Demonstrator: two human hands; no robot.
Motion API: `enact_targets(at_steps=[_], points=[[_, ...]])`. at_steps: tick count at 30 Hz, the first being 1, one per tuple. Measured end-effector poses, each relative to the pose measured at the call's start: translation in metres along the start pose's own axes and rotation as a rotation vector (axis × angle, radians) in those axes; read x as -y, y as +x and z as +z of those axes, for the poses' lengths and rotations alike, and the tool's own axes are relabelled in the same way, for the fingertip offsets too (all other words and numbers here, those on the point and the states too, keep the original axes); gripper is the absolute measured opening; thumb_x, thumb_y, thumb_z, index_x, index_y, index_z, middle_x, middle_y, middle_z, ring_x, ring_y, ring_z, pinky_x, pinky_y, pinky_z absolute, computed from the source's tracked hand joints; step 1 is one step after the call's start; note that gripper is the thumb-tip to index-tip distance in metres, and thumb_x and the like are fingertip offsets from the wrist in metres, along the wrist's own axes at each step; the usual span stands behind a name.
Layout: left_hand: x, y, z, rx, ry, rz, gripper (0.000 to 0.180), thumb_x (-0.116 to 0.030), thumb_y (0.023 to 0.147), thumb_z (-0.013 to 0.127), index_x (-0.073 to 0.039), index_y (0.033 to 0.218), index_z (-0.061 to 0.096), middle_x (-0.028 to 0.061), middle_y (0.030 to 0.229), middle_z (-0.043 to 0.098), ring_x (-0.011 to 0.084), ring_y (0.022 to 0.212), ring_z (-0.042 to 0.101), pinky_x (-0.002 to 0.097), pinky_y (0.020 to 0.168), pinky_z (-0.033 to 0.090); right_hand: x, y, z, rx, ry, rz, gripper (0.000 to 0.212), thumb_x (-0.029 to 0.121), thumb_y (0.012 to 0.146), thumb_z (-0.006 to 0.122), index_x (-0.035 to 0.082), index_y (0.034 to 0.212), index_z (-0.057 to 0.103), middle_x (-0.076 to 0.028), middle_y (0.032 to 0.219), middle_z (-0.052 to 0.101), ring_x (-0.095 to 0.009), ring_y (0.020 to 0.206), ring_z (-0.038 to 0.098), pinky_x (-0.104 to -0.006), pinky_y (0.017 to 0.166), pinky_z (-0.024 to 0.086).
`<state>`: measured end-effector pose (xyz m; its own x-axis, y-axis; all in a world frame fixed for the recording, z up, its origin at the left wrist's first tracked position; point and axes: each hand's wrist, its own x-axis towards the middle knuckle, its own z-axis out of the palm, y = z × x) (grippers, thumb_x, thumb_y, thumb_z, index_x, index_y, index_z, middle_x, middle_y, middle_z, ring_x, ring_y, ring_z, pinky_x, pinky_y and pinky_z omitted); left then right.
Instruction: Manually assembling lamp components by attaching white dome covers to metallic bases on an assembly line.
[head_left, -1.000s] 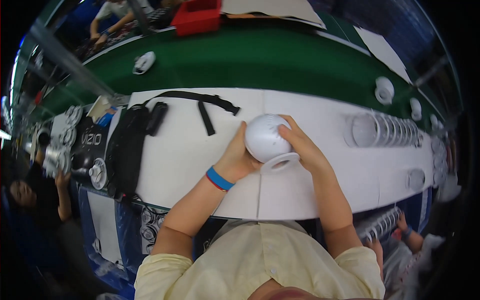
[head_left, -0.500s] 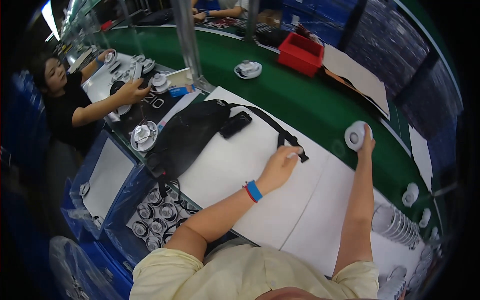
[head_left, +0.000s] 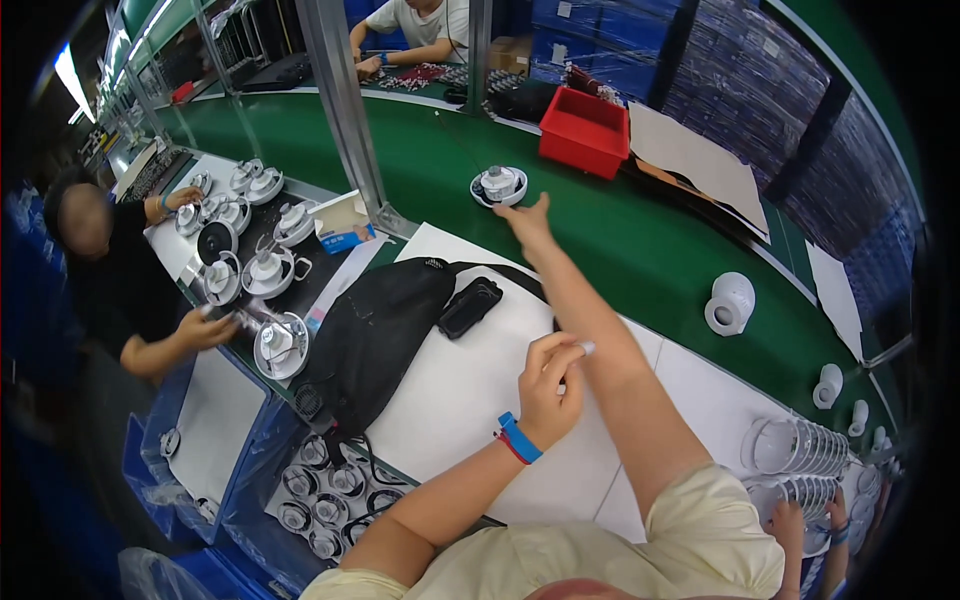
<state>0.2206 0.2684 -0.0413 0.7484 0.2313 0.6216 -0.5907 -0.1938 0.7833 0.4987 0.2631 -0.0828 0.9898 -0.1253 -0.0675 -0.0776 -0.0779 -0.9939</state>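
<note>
My right hand (head_left: 528, 222) reaches forward over the green conveyor belt. Its thumb and fingers are apart beside the near rim of a white round lamp-like unit (head_left: 498, 183); I cannot tell whether they touch it. My left hand (head_left: 550, 392), below a blue wristband, is held over the white work surface (head_left: 500, 340) with fingers curled in a pinch. Something small and whitish shows at a fingertip, too small to name. A white cylindrical housing (head_left: 731, 303) stands on the belt to the right.
A black bag (head_left: 385, 345) and black case (head_left: 470, 308) lie on the work surface. A red bin (head_left: 585, 132) stands across the belt, beside a metal post (head_left: 340, 100). A co-worker's hand (head_left: 205, 328) is among white units at left; other hands (head_left: 788, 522) handle stacked rings lower right.
My right hand has let go of the white cylindrical housing, left on the belt, and swung left to the round unit. My left hand has moved slightly down and curled more.
</note>
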Motion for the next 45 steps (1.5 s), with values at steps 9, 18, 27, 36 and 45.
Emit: enact_targets(at_steps=[9, 18, 27, 36, 45], points=[[0.017, 0.000, -0.001, -0.141, 0.019, -0.062, 0.044, -0.001, 0.094, 0.048, 0.004, 0.136, 0.038, 0.0196, 0.135, 0.041, 0.0288, 0.116, 0.050, 0.0375, 0.090, 0.048, -0.009, -0.020, -0.071, 0.106, 0.323, 0.173, 0.050, 0.001, 0.081, 0.061, -0.005, 0.128, 0.046, -0.019, 0.116, 0.058, -0.026, 0.093, 0.066, -0.0319, 0.074, 0.058], [-0.030, -0.023, 0.019, 0.200, -0.246, 0.080, 0.081, -0.054, 0.100, 0.024, 0.004, 0.151, 0.001, 0.0232, 0.156, 0.018, 0.0394, 0.137, 0.035, 0.0473, 0.107, 0.033, 0.005, -0.273, -0.224, 0.389, 0.100, 0.298, 0.045, -0.002, 0.085, 0.052, 0.000, 0.129, 0.052, -0.012, 0.111, 0.065, -0.018, 0.088, 0.068, -0.0273, 0.064, 0.060], [-0.054, -0.062, 0.021, 0.602, -0.017, 0.445, 0.039, -0.008, 0.086, 0.057, 0.002, 0.123, 0.062, 0.0108, 0.079, 0.051, 0.0248, 0.065, 0.050, 0.0346, 0.060, 0.043, 0.016, -0.376, -0.312, -0.301, -1.018, -0.462, 0.070, 0.007, 0.078, 0.072, 0.009, 0.141, 0.043, -0.016, 0.131, 0.052, -0.033, 0.120, 0.052, -0.0442, 0.099, 0.044], [-0.081, -0.032, 0.055, 0.339, -0.045, 0.351, 0.027, -0.001, 0.071, 0.079, -0.002, 0.097, 0.071, 0.0039, 0.071, 0.063, 0.0195, 0.065, 0.060, 0.0296, 0.055, 0.044, 0.026, -0.441, -0.450, -0.842, -1.495, 0.255, 0.050, 0.005, 0.077, 0.068, 0.008, 0.125, 0.056, -0.019, 0.111, 0.059, -0.038, 0.102, 0.056, -0.0439, 0.087, 0.047], [-0.065, -0.036, 0.055, 0.293, 0.050, 0.492, 0.018, -0.004, 0.067, 0.080, -0.009, 0.080, 0.068, 0.0020, 0.066, 0.057, 0.0194, 0.059, 0.055, 0.0301, 0.055, 0.041, 0.009, -0.437, -0.368, -0.754, -1.105, -0.213, 0.050, 0.007, 0.078, 0.071, 0.013, 0.126, 0.060, -0.013, 0.118, 0.056, -0.033, 0.115, 0.051, -0.0385, 0.095, 0.044]])
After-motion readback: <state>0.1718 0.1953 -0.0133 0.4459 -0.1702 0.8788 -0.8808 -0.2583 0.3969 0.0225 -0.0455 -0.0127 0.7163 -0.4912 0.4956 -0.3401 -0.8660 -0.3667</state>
